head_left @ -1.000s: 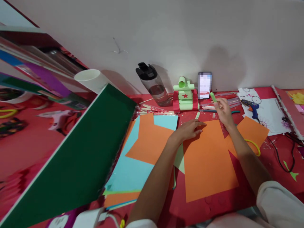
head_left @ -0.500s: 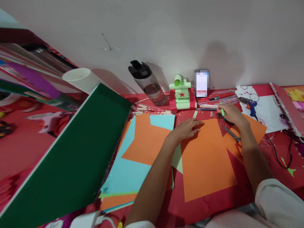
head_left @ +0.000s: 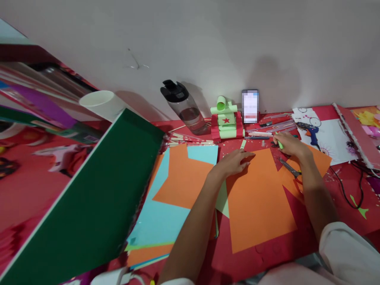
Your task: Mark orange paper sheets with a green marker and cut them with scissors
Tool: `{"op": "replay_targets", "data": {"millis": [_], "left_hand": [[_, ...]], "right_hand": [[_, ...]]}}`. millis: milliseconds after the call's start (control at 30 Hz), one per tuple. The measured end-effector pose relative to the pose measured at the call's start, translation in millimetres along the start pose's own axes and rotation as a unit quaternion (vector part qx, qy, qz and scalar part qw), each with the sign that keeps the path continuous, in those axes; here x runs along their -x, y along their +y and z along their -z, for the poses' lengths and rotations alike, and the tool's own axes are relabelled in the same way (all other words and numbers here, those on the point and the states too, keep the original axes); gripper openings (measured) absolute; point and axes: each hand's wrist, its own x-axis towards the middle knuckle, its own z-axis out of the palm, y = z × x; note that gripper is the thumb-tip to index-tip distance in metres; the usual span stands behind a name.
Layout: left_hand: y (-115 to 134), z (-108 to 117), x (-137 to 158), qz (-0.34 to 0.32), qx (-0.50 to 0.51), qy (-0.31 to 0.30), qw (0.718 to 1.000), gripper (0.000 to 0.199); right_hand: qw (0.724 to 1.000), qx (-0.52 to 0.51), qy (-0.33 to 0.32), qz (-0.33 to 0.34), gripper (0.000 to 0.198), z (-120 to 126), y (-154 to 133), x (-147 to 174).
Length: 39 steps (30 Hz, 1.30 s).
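My left hand [head_left: 233,163] rests with stretched fingers on the upper left corner of an orange sheet of paper [head_left: 261,206]. Beyond that sheet's upper right corner, my right hand [head_left: 289,144] is closed around a slim light green thing [head_left: 280,145] that looks like a pen; its kind is not clear. Scissors [head_left: 290,167] with dark blades lie near my right wrist, on smaller orange paper pieces [head_left: 319,158]. Under the left edge of the large sheet shows pale green paper [head_left: 222,204]. Pens and strips [head_left: 263,134] lie close to my right hand.
A green board [head_left: 89,194] slants along the left beside stacked blue and orange paper [head_left: 166,221]. Against the wall stand a water bottle [head_left: 190,114], a green and red paper model [head_left: 227,120] and a phone [head_left: 250,106]. A blue glue gun [head_left: 312,133] lies at right.
My right hand has shifted slightly among the pens, and the light green thing in it is tilted differently. My left hand stays on the orange sheet. The view has moved a little.
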Motion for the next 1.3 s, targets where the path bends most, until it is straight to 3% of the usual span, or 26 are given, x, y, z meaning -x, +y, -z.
{"op": "replay_targets", "data": {"millis": [133,233,300,400,533,667,800,1067,1300], "left_hand": [[-4.4,-4.6,-2.7,-0.007,-0.003,0.009,1.000,0.051],[-4.6,-5.2,-4.1,-0.009,-0.004,0.010,1.000,0.050],[-3.4,-4.2,-4.0,-0.009,-0.003,0.008,1.000,0.050],[-0.9,-1.9,-2.5,-0.012,-0.002,0.008,1.000,0.050],[0.9,-0.8,-0.6,-0.005,-0.008,0.011,1.000,0.050],[0.8,-1.3,-0.4,0.001,-0.010,0.005,1.000,0.052],[3.2,1.0,1.2,0.006,-0.013,-0.003,1.000,0.054],[9.8,6.2,6.3,0.013,-0.035,-0.017,0.999,0.057],[8.1,3.3,6.2,-0.002,-0.050,-0.007,0.999,0.060]], "right_hand": [[0.999,0.011,0.019,-0.036,0.040,3.5,-4.8,3.0],[0.998,-0.021,0.050,-0.006,0.024,18.9,-16.6,5.5],[0.993,-0.082,0.083,0.033,0.012,30.8,-30.5,7.2],[0.961,-0.249,0.111,0.048,0.028,33.8,-56.7,8.2],[0.876,-0.471,0.101,-0.008,0.050,-6.4,-82.8,2.1],[0.850,-0.507,0.131,-0.056,0.052,-56.7,-84.8,-4.0],[0.850,-0.499,0.161,-0.055,0.042,-73.1,-76.0,-1.7],[0.877,-0.431,0.205,-0.044,0.020,-67.1,-76.2,7.6],[0.895,-0.400,0.189,-0.058,0.015,-65.2,-76.5,8.8]]}}
